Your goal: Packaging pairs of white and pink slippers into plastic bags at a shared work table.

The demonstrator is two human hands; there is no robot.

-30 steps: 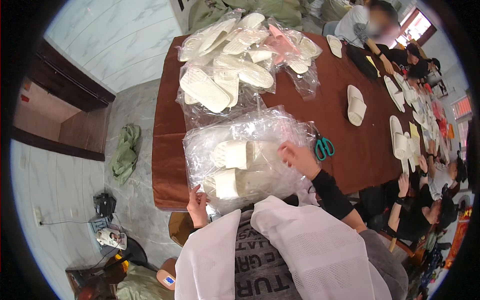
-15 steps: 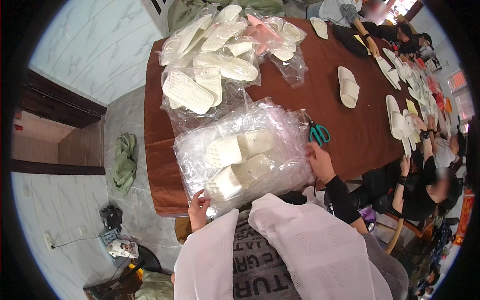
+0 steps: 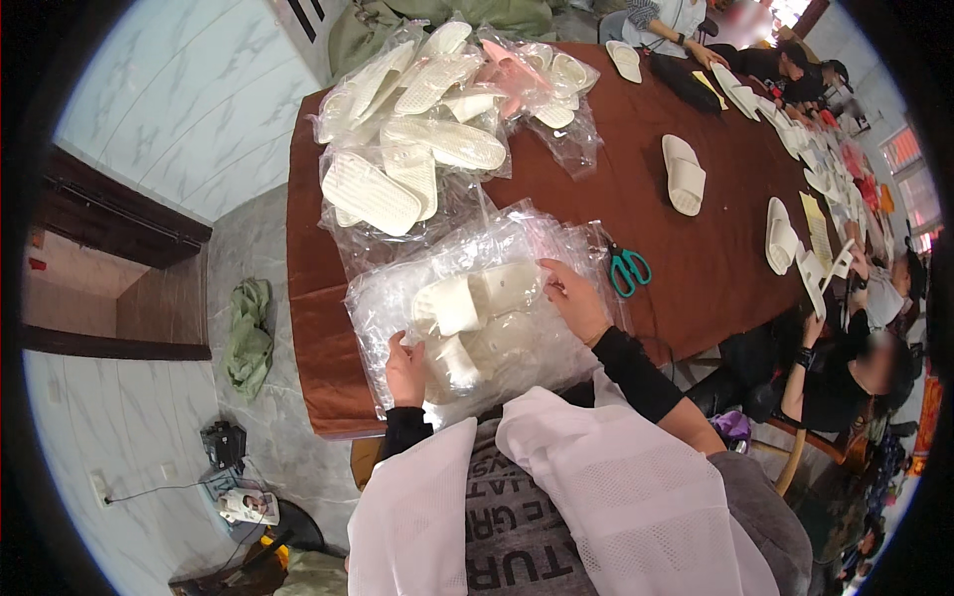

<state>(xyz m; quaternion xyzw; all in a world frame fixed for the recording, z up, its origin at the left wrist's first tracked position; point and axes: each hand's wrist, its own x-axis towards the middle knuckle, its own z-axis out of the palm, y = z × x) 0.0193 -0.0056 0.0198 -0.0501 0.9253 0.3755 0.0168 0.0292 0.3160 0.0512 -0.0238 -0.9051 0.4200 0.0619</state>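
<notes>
In front of me a pair of off-white slippers [image 3: 452,306] lies on a stack of clear plastic bags [image 3: 383,283]. Film covers much of the nearer slipper and blurs its outline. My left hand [image 3: 405,372] is at the near left of the pair, fingers raised and apart, with nothing visible in them. Across the pair, my right hand [image 3: 578,303] has its thumb and fingers closed at the far right end of the upper slipper, pinching the clear film there. Teal-handled scissors [image 3: 629,271] lie right of the bags.
Bagged slippers, mostly white with a pink one, form a pile [image 3: 417,129] at the far left of the brown-covered table [image 3: 626,139]. A loose white slipper [image 3: 685,176] lies to the right. Co-workers handle more slippers along the right side, one person [image 3: 845,363] close by.
My right hand has moved left from beside the scissors to the slippers' right end. My left hand has come up slightly and inward. At right, a co-worker's hands have shifted a slipper.
</notes>
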